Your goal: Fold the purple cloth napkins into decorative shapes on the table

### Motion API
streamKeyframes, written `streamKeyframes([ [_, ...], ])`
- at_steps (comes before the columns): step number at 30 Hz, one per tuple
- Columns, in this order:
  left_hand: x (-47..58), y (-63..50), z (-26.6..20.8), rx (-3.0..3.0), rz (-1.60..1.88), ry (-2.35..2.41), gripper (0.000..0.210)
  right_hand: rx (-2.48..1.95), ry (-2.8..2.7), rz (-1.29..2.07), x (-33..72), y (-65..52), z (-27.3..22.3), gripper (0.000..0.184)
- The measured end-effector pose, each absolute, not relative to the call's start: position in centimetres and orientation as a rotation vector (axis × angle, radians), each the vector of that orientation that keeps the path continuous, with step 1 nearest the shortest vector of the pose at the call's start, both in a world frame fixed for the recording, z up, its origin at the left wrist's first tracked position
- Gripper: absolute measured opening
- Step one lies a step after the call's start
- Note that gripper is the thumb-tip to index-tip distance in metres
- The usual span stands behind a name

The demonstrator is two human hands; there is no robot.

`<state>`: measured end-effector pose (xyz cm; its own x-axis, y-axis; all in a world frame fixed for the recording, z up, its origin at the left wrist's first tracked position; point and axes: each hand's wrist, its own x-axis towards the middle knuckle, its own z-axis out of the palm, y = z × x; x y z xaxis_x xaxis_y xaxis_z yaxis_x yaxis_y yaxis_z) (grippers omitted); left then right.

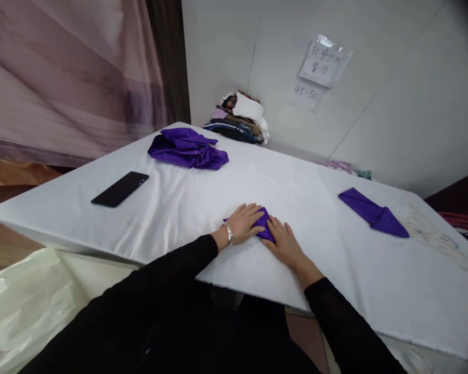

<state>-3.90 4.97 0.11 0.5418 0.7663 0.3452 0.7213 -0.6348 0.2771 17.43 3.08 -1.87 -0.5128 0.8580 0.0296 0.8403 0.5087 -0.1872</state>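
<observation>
A folded purple cloth napkin [262, 222] lies on the white-covered table [296, 176] in front of me, partly hidden under my hands. My left hand [245, 223] rests flat across its left side, fingers stretched out, with a silver bracelet at the wrist. At the napkin's right edge, my right hand [284, 240] presses down with its fingers extended. Neither hand grips anything. Off to the right sits another purple napkin [374, 213], folded into a long pointed shape. Towards the back left is a loose heap of purple cloth [187, 149].
A black phone [120, 189] lies on the table's left part. Behind the far edge, a pile of folded clothes [239, 117] stands against the wall. Handwritten paper signs [320, 62] hang there. A pinkish curtain [74, 78] covers the left background.
</observation>
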Motion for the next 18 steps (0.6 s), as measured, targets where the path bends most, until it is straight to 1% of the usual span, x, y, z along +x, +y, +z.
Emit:
streamKeyframes([
  [3,-2.0,5.5,-0.2,2.729,0.442,1.261,0.063,-1.486,-2.619,0.248,17.3,3.1,-1.7,0.068],
  [6,-1.8,5.9,-0.8,2.74,0.29,1.312,0.066,-1.479,-2.63,0.282,17.0,3.1,-1.1,0.071],
  [18,-2.5,8.1,-3.7,2.846,0.306,1.331,0.072,-1.493,-2.57,0.413,18.5,1.1,1.0,0.082],
])
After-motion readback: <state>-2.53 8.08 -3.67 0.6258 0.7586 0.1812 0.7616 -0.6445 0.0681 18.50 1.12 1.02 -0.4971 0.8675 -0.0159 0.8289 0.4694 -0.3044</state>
